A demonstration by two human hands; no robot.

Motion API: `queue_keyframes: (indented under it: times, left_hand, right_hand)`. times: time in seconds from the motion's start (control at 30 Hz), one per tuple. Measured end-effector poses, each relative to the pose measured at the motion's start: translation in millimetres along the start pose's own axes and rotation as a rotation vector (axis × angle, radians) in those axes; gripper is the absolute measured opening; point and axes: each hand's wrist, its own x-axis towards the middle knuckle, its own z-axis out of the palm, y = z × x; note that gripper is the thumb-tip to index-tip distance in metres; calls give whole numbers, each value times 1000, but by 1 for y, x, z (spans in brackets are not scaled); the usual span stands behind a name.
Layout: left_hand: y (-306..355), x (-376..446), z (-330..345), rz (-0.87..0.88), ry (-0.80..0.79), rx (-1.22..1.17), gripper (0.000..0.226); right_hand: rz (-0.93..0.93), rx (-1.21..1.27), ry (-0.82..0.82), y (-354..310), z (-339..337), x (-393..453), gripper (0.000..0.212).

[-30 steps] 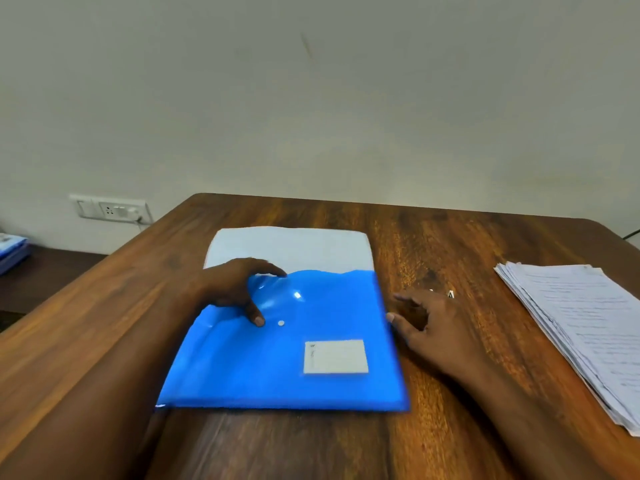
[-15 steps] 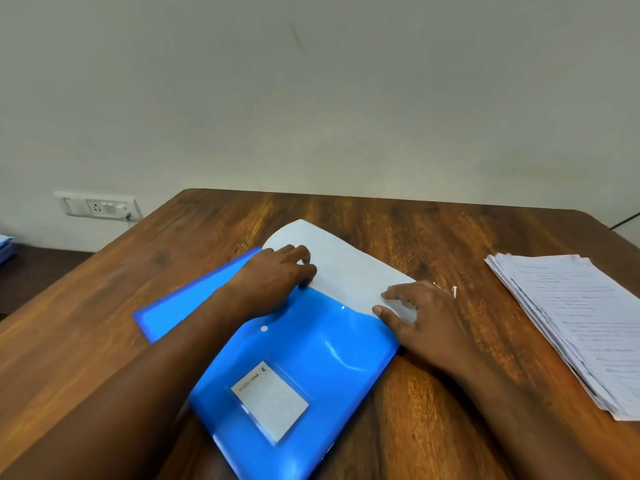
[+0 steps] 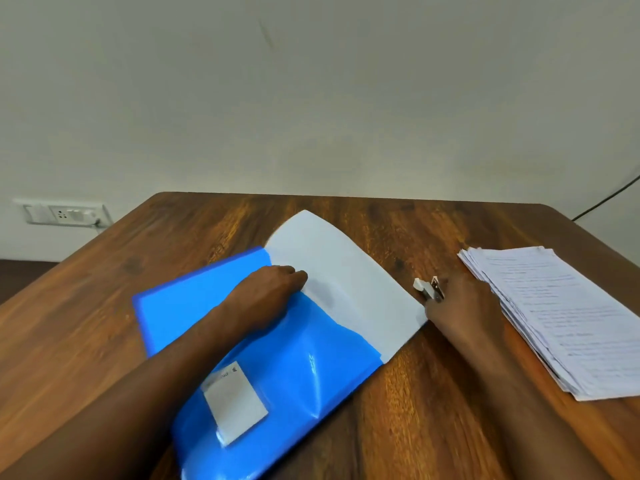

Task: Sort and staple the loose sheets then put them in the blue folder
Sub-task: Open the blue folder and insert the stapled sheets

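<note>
The blue folder (image 3: pixel 298 368) lies slanted on the wooden table (image 3: pixel 415 410), its label pocket toward me. White sheets (image 3: pixel 346 282) stick out of its mouth toward the upper right. My left hand (image 3: pixel 266 296) lies on the folder at the mouth, its fingers curled over the edge of the front cover where blue meets white. To the right of the sheets' corner, my right hand (image 3: pixel 460 306) rests on the table. Its fingertips touch a small stapler (image 3: pixel 427 288), and the blur hides any grip.
A thick stack of printed sheets (image 3: pixel 561 317) lies at the table's right edge, close to my right wrist. A wall socket (image 3: pixel 64 213) sits low on the left wall, and a dark cable (image 3: pixel 606 197) runs down at the far right.
The folder has been turned from square to slanted with the sheets still poking out. My left hand went to the folder's mouth. My right hand left the sheets' corner and slid right to the stapler.
</note>
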Motion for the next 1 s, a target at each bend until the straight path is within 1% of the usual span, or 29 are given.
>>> queue_keyframes:
  times: [0.1, 0.2, 0.27, 0.33, 0.37, 0.4, 0.43, 0.47, 0.5, 0.53, 0.6, 0.63, 0.7, 0.77, 0.87, 0.93, 1.0]
  left_hand:
    - [10, 4, 4, 35, -9, -86, 26]
    - [24, 9, 9, 86, -22, -172, 21]
    - [32, 12, 12, 94, -16, -232, 19]
    - [38, 13, 14, 87, -2, -274, 11]
    - [41, 13, 15, 82, 10, -294, 4]
    - [43, 13, 15, 65, 26, -313, 9]
    - [45, 13, 17, 46, 42, -327, 18]
    - [48, 13, 18, 16, 55, -341, 25]
    - [49, 13, 20, -8, 74, -353, 28]
    - [50, 12, 23, -36, 85, -358, 27]
    - [52, 11, 28, -102, 84, -352, 26]
    - [54, 11, 30, -128, 76, -349, 31]
    - [58, 9, 31, -159, 69, -328, 43]
    - [68, 10, 31, -151, 79, -289, 50]
    - [95, 17, 24, -122, 61, -299, 61]
    - [119, 24, 20, -86, 15, -321, 70]
    - [143, 35, 18, -39, -25, -297, 75]
  right_hand:
    - [73, -19, 69, 11, -4, 8, 39]
    - [120, -32, 138, 22, -5, 14, 34]
    - [118, -31, 208, 23, -4, 16, 38]
    - [2, 84, 309, 18, -3, 14, 41]
    - [-96, 183, 344, 11, -2, 11, 37]
    - [-221, 270, 357, 3, -2, 8, 31]
    - [-348, 317, 330, -5, -1, 5, 28]
    - [-447, 316, 253, -11, 2, 1, 30]
    - [-504, 271, 142, -16, 5, -3, 36]
    - [-518, 192, 26, -18, 10, -6, 45]
    - [-466, 30, -132, -14, 16, -7, 56]
    - [-432, -5, -181, -10, 18, -5, 57]
    - [-376, 46, -236, -9, 15, -4, 55]
    - [-318, 145, -208, -9, 8, -3, 48]
    - [-182, 212, -63, -6, -7, 2, 35]
    - [-44, 242, 41, 8, -21, 13, 26]
    - [103, 255, 93, 35, -38, 30, 26]
